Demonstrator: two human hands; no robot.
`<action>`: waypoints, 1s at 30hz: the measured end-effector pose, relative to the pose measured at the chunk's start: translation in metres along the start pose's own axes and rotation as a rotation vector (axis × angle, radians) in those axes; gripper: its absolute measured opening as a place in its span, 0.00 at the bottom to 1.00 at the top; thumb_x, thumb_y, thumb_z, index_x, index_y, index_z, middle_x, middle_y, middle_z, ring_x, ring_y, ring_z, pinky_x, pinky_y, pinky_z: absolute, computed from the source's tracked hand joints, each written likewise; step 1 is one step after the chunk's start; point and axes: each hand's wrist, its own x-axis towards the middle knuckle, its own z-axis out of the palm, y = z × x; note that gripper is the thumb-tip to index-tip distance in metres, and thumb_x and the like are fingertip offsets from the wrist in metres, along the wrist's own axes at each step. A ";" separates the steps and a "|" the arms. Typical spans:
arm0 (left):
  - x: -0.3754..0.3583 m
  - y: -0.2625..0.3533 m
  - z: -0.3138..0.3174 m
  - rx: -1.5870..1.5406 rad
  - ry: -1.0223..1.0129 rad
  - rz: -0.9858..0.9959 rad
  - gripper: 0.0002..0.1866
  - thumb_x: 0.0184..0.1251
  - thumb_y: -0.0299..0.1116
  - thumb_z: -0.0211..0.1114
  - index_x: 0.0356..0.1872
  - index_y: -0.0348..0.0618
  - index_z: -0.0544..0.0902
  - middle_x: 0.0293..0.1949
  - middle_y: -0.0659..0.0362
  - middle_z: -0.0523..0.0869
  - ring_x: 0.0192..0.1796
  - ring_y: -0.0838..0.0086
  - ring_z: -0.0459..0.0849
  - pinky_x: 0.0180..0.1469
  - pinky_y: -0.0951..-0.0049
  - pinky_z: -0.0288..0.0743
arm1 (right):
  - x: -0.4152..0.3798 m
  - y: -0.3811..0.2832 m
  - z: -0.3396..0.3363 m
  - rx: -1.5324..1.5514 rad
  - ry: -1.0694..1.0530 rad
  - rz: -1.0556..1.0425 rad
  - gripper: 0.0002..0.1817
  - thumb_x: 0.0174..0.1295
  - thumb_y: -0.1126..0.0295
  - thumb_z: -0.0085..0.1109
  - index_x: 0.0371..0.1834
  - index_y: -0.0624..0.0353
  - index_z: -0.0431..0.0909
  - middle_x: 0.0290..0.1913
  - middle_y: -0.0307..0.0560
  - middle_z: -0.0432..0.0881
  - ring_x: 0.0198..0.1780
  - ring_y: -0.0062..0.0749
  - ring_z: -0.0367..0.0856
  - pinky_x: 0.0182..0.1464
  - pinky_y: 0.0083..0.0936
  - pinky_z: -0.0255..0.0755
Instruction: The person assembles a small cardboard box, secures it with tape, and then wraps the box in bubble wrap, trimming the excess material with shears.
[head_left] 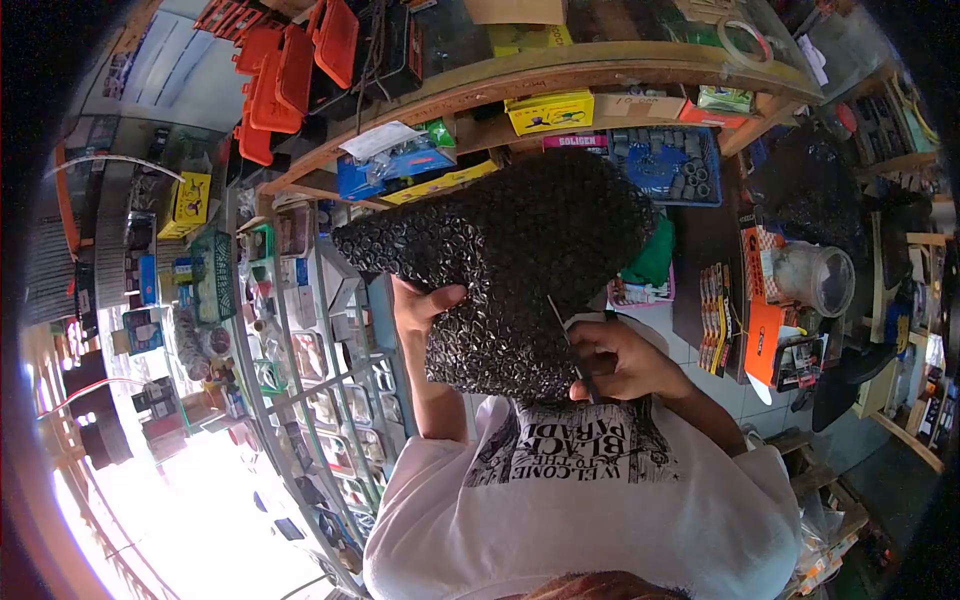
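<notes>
A large sheet of black bubble wrap (500, 290) hangs in front of my chest, draped and folded over itself. My left hand (425, 305) is closed on its left side, the thumb on the near face and the other fingers hidden behind. In my right hand (620, 365) I grip a pair of scissors (559, 322) with dark handles. Their thin metal blade points up and away from me, lying against the wrap near its right edge.
Beyond the wrap runs a wood-framed glass counter (600, 72) with a yellow box (550, 112) and a blue tray of grey fittings (665, 165). Orange cases (280, 80) stand at the upper left. A glass display case (310, 370) is at left; a clear jar (815, 280) sits at right.
</notes>
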 end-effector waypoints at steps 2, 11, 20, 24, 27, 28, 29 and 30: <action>0.000 -0.005 -0.011 0.000 -0.042 -0.012 0.39 0.41 0.24 0.72 0.63 0.28 0.77 0.52 0.45 0.88 0.50 0.55 0.90 0.55 0.58 0.86 | -0.002 0.004 -0.001 0.001 -0.004 0.025 0.30 0.60 0.61 0.79 0.59 0.64 0.76 0.47 0.45 0.87 0.51 0.26 0.86 0.55 0.27 0.81; -0.008 -0.009 -0.023 0.072 -0.142 0.016 0.38 0.41 0.18 0.76 0.62 0.28 0.79 0.53 0.48 0.88 0.53 0.60 0.88 0.60 0.61 0.82 | -0.012 -0.021 0.000 0.064 0.122 0.009 0.22 0.54 0.70 0.81 0.44 0.62 0.75 0.29 0.29 0.77 0.29 0.07 0.67 0.28 0.16 0.57; -0.020 -0.010 -0.014 0.123 -0.105 0.033 0.40 0.39 0.18 0.73 0.63 0.29 0.77 0.57 0.49 0.86 0.58 0.60 0.85 0.64 0.60 0.78 | -0.019 -0.006 -0.014 -0.149 0.026 -0.044 0.27 0.52 0.73 0.82 0.52 0.66 0.77 0.31 0.35 0.81 0.32 0.12 0.76 0.35 0.15 0.70; -0.022 -0.006 -0.007 0.145 -0.089 0.049 0.39 0.39 0.18 0.74 0.62 0.28 0.78 0.57 0.49 0.86 0.57 0.60 0.86 0.63 0.61 0.79 | -0.025 -0.015 -0.017 -0.171 0.010 0.091 0.29 0.57 0.59 0.81 0.57 0.61 0.80 0.43 0.45 0.90 0.41 0.22 0.87 0.45 0.23 0.81; -0.025 -0.004 -0.007 0.123 -0.075 0.019 0.38 0.39 0.17 0.74 0.62 0.28 0.78 0.56 0.49 0.86 0.56 0.61 0.86 0.62 0.61 0.79 | -0.028 -0.031 -0.014 -0.188 0.060 0.079 0.28 0.56 0.59 0.82 0.55 0.62 0.81 0.42 0.44 0.89 0.41 0.22 0.87 0.43 0.22 0.81; -0.026 -0.002 -0.008 0.145 -0.068 0.026 0.38 0.39 0.17 0.74 0.62 0.28 0.79 0.56 0.50 0.86 0.56 0.62 0.86 0.62 0.61 0.79 | -0.029 -0.034 -0.014 -0.164 0.052 0.082 0.29 0.56 0.58 0.82 0.55 0.62 0.80 0.40 0.44 0.89 0.40 0.21 0.87 0.42 0.22 0.81; -0.027 0.000 -0.009 0.167 -0.060 0.033 0.38 0.40 0.17 0.74 0.62 0.28 0.79 0.57 0.50 0.86 0.56 0.62 0.85 0.62 0.61 0.79 | -0.030 -0.037 -0.014 -0.141 0.044 0.085 0.29 0.56 0.58 0.82 0.55 0.62 0.80 0.39 0.43 0.88 0.39 0.21 0.86 0.41 0.21 0.81; -0.029 0.002 -0.010 0.189 -0.054 0.040 0.37 0.40 0.16 0.73 0.62 0.28 0.79 0.57 0.50 0.86 0.56 0.62 0.85 0.62 0.61 0.78 | -0.032 -0.040 -0.014 -0.118 0.038 0.087 0.30 0.55 0.58 0.82 0.55 0.63 0.80 0.38 0.42 0.88 0.38 0.20 0.86 0.40 0.21 0.81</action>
